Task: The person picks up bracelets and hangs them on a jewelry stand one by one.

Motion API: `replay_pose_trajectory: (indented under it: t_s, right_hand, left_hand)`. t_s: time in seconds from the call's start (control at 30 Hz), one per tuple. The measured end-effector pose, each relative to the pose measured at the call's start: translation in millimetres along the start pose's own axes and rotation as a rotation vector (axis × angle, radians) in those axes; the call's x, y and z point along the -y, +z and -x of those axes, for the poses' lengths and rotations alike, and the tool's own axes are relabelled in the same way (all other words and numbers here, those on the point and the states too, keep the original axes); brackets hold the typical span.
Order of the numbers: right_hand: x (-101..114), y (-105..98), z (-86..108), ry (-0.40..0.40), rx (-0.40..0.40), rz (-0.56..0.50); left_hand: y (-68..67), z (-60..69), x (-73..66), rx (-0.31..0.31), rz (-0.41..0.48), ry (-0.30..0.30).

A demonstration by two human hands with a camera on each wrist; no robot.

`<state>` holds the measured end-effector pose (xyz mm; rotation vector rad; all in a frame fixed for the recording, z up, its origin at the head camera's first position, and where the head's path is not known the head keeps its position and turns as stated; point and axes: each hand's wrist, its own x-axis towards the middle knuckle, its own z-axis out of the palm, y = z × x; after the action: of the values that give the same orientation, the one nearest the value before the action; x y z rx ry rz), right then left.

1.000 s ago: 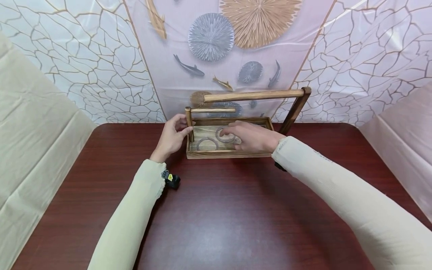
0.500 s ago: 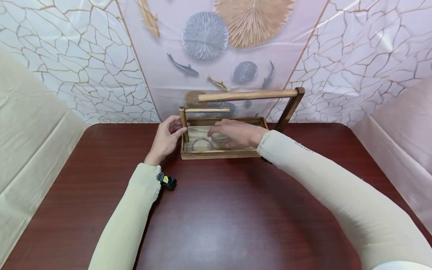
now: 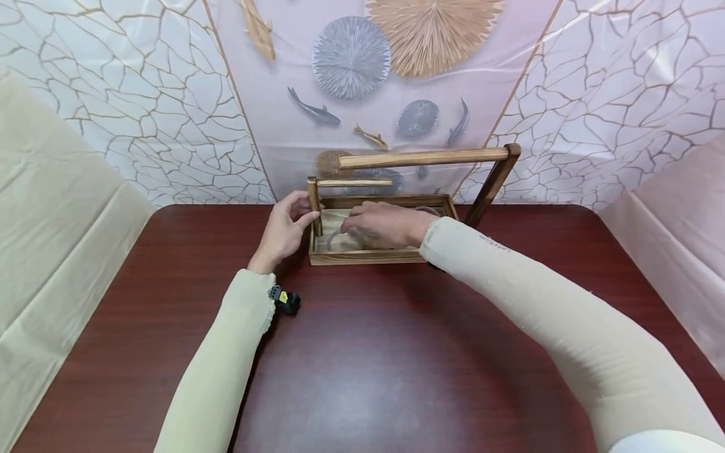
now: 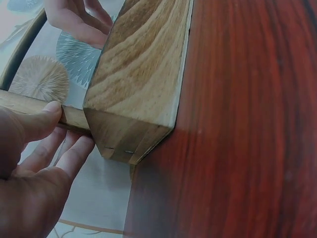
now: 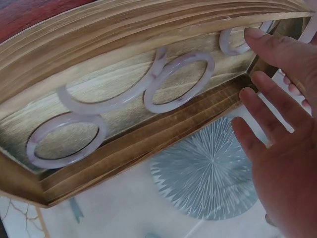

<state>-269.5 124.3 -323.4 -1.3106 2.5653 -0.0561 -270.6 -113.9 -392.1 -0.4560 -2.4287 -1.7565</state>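
The left hand (image 3: 282, 228) grips the short upright post (image 3: 314, 196) at its end of the wooden tray (image 3: 368, 257); the stiff, probably light wood should give firm purchase there. Between the hands lies one pale lilac bangle (image 5: 226, 42), likely hard, smooth, slippery and perhaps brittle, best pinched across its rim. The right hand (image 3: 385, 224) reaches in back upward, fingers extended and grasping nothing, thumb tip at the ring, contact unclear. Three more bangles (image 5: 116, 103) lie in the tray, under and right of that hand.

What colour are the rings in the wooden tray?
The rings are pale, milky lilac; best seen in the right wrist view.
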Motion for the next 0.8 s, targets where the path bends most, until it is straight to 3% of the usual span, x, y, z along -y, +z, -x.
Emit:
replay_pose_trajectory:
  t_s: [0.27, 0.5, 0.8]
  right_hand:
    - [2, 2, -11.2, -0.034, 0.043, -0.028]
    - [3, 2, -20.4, -0.059, 0.079, -0.039]
    - [4, 5, -32.8, -0.073, 0.104, -0.025]
  left_hand:
    - [-6.0, -1.9, 0.1, 0.037, -0.046, 0.012]
    - [-9.5, -4.4, 3.8, 0.085, -0.006, 0.030]
    - [-12.0, -5.4, 3.1, 0.106, 0.001, -0.002]
